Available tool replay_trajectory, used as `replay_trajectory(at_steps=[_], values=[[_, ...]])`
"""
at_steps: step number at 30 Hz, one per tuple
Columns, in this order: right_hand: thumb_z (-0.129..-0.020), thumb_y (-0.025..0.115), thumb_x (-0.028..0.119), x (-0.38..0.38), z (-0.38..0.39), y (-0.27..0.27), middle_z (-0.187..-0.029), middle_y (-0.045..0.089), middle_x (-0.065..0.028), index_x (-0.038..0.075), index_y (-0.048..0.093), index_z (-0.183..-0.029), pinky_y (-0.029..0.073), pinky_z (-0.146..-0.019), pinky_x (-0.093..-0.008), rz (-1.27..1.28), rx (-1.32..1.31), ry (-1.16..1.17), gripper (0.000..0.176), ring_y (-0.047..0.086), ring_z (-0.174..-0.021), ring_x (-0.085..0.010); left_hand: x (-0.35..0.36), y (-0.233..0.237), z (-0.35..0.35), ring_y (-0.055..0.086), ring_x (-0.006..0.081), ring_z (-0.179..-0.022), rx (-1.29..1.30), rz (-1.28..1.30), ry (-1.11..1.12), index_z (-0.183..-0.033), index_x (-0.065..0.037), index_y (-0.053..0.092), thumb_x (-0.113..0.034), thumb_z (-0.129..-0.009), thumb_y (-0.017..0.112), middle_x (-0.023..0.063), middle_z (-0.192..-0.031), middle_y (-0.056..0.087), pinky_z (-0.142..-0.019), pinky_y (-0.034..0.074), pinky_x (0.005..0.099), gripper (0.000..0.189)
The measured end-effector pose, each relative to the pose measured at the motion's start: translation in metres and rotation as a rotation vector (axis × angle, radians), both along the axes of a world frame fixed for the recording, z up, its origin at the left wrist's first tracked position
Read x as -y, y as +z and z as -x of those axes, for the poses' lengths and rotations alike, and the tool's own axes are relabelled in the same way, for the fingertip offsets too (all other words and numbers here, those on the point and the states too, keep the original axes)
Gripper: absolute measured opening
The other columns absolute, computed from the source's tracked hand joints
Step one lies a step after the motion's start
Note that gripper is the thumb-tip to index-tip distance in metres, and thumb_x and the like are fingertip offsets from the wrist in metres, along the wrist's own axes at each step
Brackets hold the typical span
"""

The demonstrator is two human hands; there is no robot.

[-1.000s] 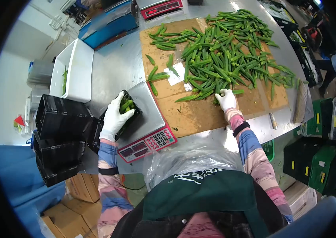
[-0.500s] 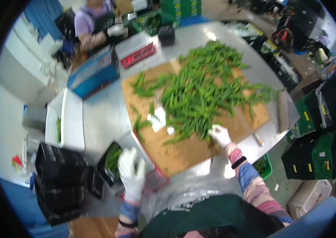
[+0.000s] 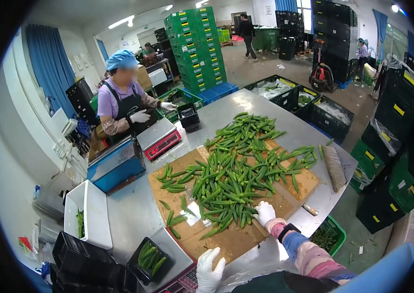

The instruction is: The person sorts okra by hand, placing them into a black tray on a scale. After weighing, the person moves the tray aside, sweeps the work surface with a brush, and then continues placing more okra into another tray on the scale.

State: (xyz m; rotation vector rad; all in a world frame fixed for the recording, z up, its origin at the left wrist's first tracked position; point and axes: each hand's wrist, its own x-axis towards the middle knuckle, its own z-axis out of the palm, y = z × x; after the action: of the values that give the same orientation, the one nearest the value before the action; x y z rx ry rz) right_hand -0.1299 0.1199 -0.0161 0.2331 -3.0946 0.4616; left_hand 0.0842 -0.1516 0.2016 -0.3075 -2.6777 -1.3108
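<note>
A large heap of green okra [image 3: 236,178] is spread over a flattened cardboard sheet [image 3: 226,244] on the metal table. At the heap's near right edge is my white-gloved right hand [image 3: 265,214], its fingers curled against the okra. My left hand [image 3: 210,271], also gloved, is by the near edge of the cardboard, thumb and fingers apart, holding nothing. To its left, a black tray [image 3: 149,261] with several okra pods rests on a scale [image 3: 180,259]. Part of the scale's red keypad side shows beside my left hand.
Stacked black trays [image 3: 82,256] and a white bin [image 3: 102,215] stand at left. A knife [image 3: 310,210] and a grey slab-like object [image 3: 333,168] lie at right. Across the table, a co-worker [image 3: 121,93] stands near another scale [image 3: 160,139]. Crates [image 3: 334,117] border the far right.
The view has tilted up and sharpened, showing more of the room. My left hand has moved from beside the tray toward the cardboard's near edge. My right hand stays at the heap's edge.
</note>
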Motion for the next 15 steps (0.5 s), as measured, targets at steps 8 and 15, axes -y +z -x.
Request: replay_trajectory(at_steps=[8, 15], values=[[-0.089, 0.077, 0.039, 0.064, -0.083, 0.068, -0.097, 0.074, -0.0087, 0.0, 0.071, -0.115, 0.052, -0.082, -0.0277, 0.981, 0.607, 0.203, 0.048, 0.065, -0.091, -0.0122, -0.021, -0.107, 0.022, 0.059, 0.0244, -0.118, 0.339, -0.719, 0.182, -0.139, 0.0, 0.049, -0.008, -0.094, 0.068, 0.0113, -0.127, 0.061, -0.105, 0.045, 0.0361, 0.049], [-0.089, 0.078, 0.031, 0.105, -0.135, 0.081, -0.092, 0.073, -0.0053, 0.002, 0.073, -0.108, 0.053, -0.076, -0.0275, 1.131, 0.654, 0.114, 0.035, 0.063, -0.081, -0.0102, -0.01, -0.143, 0.011, 0.063, 0.0099, -0.086, 0.638, -0.817, -0.009, -0.125, -0.002, 0.05, -0.008, -0.1, 0.059, 0.0048, -0.104, 0.064, -0.079, 0.054, 0.026, 0.028]])
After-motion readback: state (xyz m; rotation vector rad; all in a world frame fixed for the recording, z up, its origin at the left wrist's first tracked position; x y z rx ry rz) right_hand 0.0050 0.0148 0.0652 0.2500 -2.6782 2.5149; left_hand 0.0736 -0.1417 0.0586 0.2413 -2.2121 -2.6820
